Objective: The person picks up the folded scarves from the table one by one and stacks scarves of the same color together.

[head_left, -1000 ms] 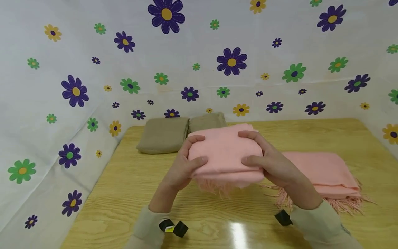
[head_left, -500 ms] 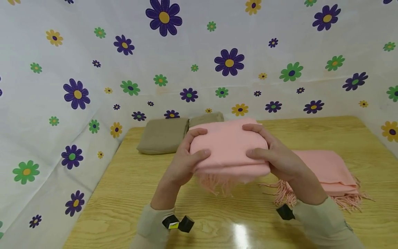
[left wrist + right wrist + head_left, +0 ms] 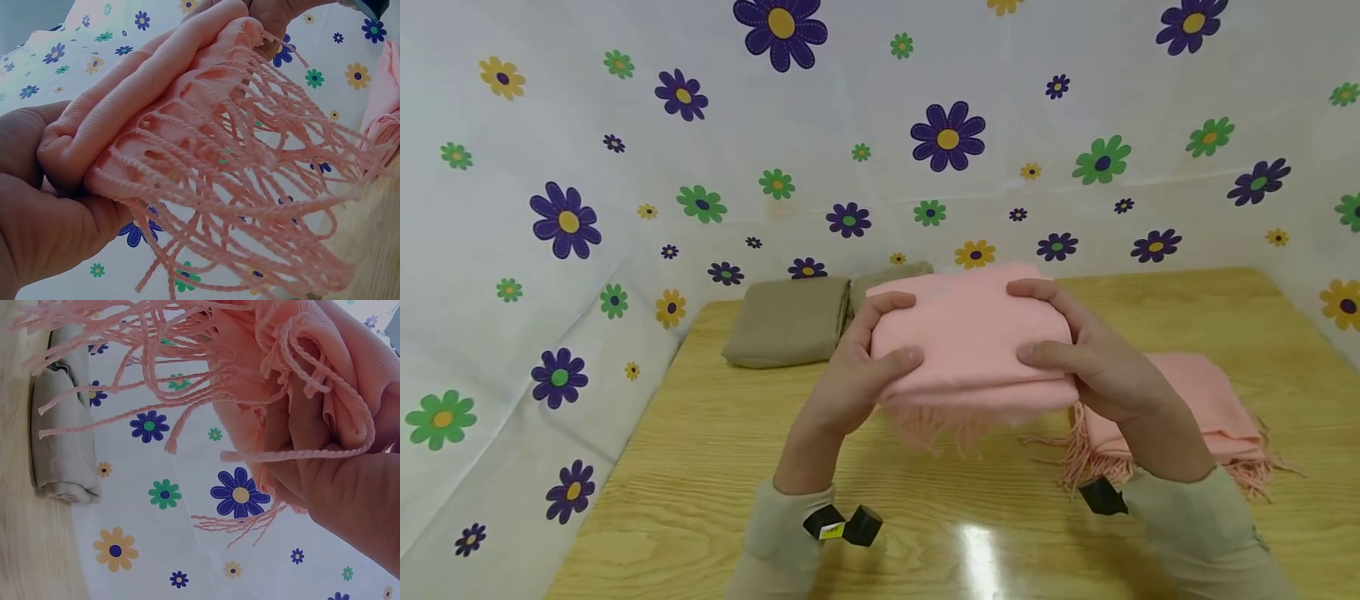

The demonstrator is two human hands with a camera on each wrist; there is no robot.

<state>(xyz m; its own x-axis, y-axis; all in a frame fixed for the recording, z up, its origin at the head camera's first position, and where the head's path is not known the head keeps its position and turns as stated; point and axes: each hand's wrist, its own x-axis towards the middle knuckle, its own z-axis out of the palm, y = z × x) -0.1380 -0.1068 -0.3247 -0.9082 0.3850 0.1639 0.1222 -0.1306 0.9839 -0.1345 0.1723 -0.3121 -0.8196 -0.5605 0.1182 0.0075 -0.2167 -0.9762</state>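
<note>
Both hands hold a folded pink fringed scarf (image 3: 973, 333) in the air above the table. My left hand (image 3: 857, 367) grips its left end, thumb on the near top side and the fingers curled round the edge. At the opposite end my right hand (image 3: 1097, 358) grips it the same way. Twisted tassels (image 3: 250, 187) hang loose from the underside in the left wrist view. Some fingers of the right hand (image 3: 312, 444) show beneath the cloth in the right wrist view. Behind the right forearm, a second folded pink scarf (image 3: 1195, 400) lies on the table, its fringe toward me.
A folded khaki cloth (image 3: 790, 321) lies at the table's back left. Another khaki cloth (image 3: 891, 273) sits beside it, partly hidden by the held scarf. The wooden table (image 3: 700, 483) meets a white flowered curtain (image 3: 820, 108) at the back and sides.
Both hands have lifted the held scarf a little higher and moved it slightly right in the head view. The other scarf and the khaki cloths stay in place.
</note>
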